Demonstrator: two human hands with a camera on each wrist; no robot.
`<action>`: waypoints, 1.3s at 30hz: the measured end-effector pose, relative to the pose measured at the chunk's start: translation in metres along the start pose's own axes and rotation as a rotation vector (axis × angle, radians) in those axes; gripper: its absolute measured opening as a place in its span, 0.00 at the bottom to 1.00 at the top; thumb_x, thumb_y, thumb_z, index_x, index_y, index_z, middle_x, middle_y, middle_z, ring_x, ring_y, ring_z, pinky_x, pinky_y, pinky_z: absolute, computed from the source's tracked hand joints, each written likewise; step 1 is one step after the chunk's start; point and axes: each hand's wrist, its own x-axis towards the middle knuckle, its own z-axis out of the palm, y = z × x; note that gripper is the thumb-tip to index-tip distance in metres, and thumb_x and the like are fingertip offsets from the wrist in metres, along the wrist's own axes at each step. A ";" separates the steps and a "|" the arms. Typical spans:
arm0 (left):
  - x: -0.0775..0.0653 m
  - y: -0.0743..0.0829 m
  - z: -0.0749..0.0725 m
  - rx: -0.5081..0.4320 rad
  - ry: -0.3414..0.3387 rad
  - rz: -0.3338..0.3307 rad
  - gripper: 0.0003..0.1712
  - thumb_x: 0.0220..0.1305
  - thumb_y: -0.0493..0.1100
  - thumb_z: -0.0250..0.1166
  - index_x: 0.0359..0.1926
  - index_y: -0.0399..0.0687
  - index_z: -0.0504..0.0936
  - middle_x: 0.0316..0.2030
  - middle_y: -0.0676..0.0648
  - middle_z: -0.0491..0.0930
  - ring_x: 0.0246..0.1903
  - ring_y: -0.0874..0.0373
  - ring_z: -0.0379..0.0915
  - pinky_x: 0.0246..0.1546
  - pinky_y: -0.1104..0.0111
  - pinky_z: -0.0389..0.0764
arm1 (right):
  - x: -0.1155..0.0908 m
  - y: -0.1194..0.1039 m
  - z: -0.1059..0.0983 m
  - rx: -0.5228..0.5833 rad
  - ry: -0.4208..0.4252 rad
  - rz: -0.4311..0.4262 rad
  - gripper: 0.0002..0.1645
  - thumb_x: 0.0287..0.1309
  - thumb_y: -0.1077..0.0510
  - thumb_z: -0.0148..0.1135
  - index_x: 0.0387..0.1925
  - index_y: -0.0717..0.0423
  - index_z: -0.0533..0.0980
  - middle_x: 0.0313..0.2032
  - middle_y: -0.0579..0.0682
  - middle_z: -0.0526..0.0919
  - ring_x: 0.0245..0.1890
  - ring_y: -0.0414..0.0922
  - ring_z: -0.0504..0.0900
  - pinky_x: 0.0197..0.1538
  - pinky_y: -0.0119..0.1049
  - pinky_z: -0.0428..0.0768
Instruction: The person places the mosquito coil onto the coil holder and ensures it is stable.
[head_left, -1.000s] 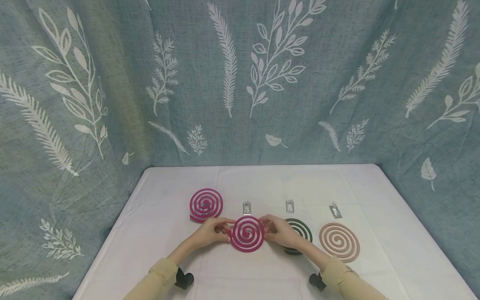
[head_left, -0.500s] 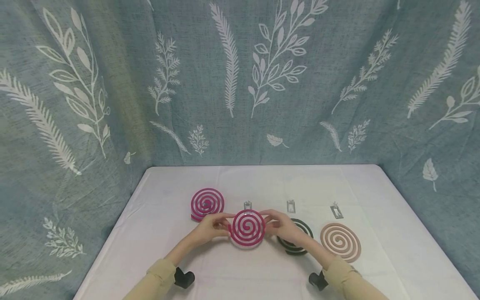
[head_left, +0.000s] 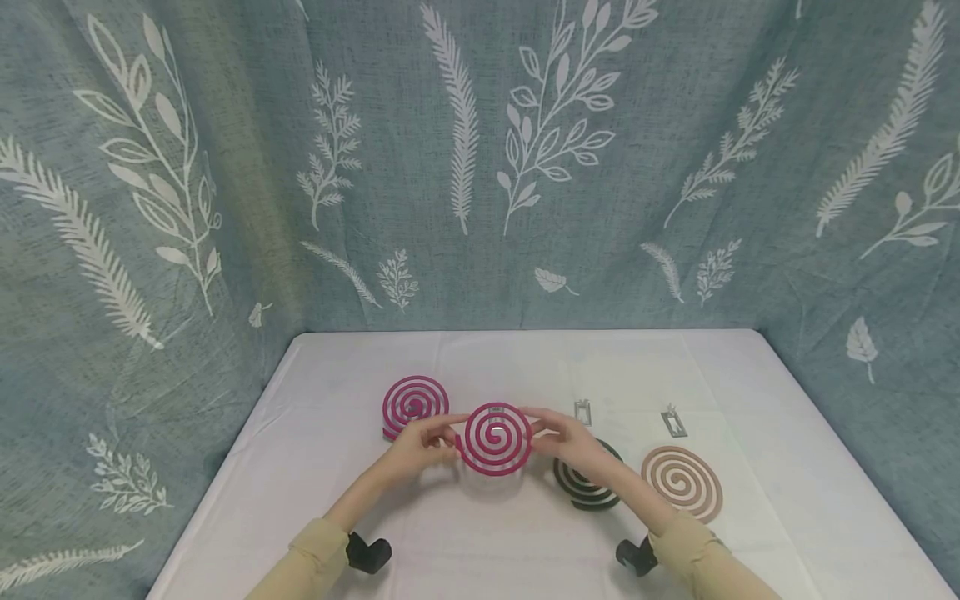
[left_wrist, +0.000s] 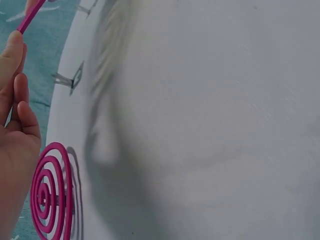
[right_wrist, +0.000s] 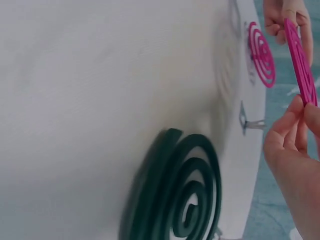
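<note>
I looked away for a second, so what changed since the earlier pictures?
The left hand and right hand have moved the held pink coil up the head view, so it now overlaps one small metal stand. Nothing was taken hold of or let go. The other pink coil, the green coil and the brown coil stayed put.

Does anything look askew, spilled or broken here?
Slightly askew: the silvery metal stand behind the tan spiral coil is angled, while the similar stand behind the dark green spiral coil sits nearly straight. No spill or breakage shows; the held magenta spiral coil looks whole.
</note>
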 end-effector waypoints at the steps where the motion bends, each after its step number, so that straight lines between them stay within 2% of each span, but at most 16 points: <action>1: 0.000 0.001 -0.001 -0.008 0.002 0.001 0.30 0.56 0.35 0.67 0.61 0.37 0.72 0.35 0.38 0.79 0.31 0.66 0.70 0.33 0.76 0.72 | 0.000 -0.002 -0.001 0.003 0.004 0.001 0.31 0.63 0.57 0.58 0.67 0.49 0.65 0.54 0.57 0.76 0.52 0.50 0.77 0.52 0.45 0.79; 8: 0.001 0.010 -0.003 -0.036 0.032 -0.007 0.30 0.59 0.38 0.66 0.63 0.40 0.71 0.38 0.44 0.78 0.36 0.67 0.73 0.38 0.76 0.77 | 0.002 -0.010 -0.003 0.079 0.052 0.009 0.31 0.63 0.59 0.57 0.67 0.50 0.64 0.54 0.58 0.75 0.52 0.50 0.79 0.58 0.49 0.76; 12: 0.002 0.014 -0.002 -0.110 0.068 -0.007 0.30 0.60 0.37 0.65 0.63 0.39 0.69 0.38 0.48 0.78 0.38 0.68 0.74 0.41 0.77 0.78 | 0.004 -0.011 -0.003 0.116 0.108 0.018 0.29 0.63 0.56 0.58 0.64 0.51 0.65 0.54 0.57 0.76 0.53 0.48 0.79 0.60 0.48 0.74; 15: 0.003 0.016 -0.002 -0.179 0.100 -0.004 0.29 0.61 0.36 0.64 0.62 0.36 0.67 0.40 0.47 0.79 0.41 0.67 0.74 0.44 0.77 0.78 | 0.005 -0.013 -0.003 0.145 0.140 0.012 0.27 0.63 0.53 0.58 0.63 0.52 0.66 0.55 0.55 0.77 0.55 0.48 0.78 0.61 0.46 0.74; 19: 0.004 0.019 0.001 -0.207 0.164 -0.011 0.26 0.61 0.35 0.63 0.59 0.34 0.68 0.43 0.47 0.80 0.42 0.68 0.74 0.46 0.78 0.77 | 0.006 -0.016 -0.003 0.174 0.179 -0.006 0.26 0.64 0.54 0.57 0.62 0.54 0.67 0.54 0.55 0.78 0.55 0.47 0.77 0.62 0.45 0.73; 25: 0.008 0.021 0.009 -0.253 0.285 -0.016 0.22 0.60 0.34 0.64 0.55 0.32 0.72 0.39 0.55 0.81 0.42 0.69 0.76 0.46 0.80 0.76 | 0.008 -0.020 -0.001 0.200 0.230 -0.016 0.26 0.65 0.53 0.56 0.63 0.53 0.67 0.53 0.56 0.78 0.52 0.43 0.78 0.63 0.44 0.72; 27: 0.010 0.022 0.011 -0.265 0.325 -0.014 0.22 0.60 0.33 0.64 0.55 0.32 0.73 0.40 0.52 0.82 0.41 0.70 0.76 0.47 0.80 0.75 | 0.010 -0.021 0.000 0.203 0.244 -0.006 0.27 0.65 0.53 0.56 0.64 0.51 0.67 0.53 0.56 0.78 0.51 0.43 0.78 0.63 0.44 0.72; 33: 0.016 0.026 0.019 -0.250 0.420 0.013 0.20 0.61 0.31 0.61 0.55 0.32 0.73 0.45 0.32 0.79 0.40 0.72 0.76 0.47 0.81 0.75 | 0.014 -0.023 0.002 0.226 0.270 0.008 0.31 0.63 0.56 0.59 0.66 0.48 0.64 0.54 0.57 0.77 0.54 0.46 0.78 0.65 0.47 0.70; 39: 0.022 0.027 0.023 -0.266 0.470 -0.001 0.21 0.61 0.32 0.62 0.56 0.34 0.74 0.46 0.33 0.79 0.41 0.68 0.75 0.45 0.81 0.75 | 0.018 -0.027 0.004 0.245 0.286 0.012 0.35 0.60 0.60 0.60 0.68 0.49 0.62 0.55 0.58 0.76 0.55 0.48 0.77 0.65 0.47 0.70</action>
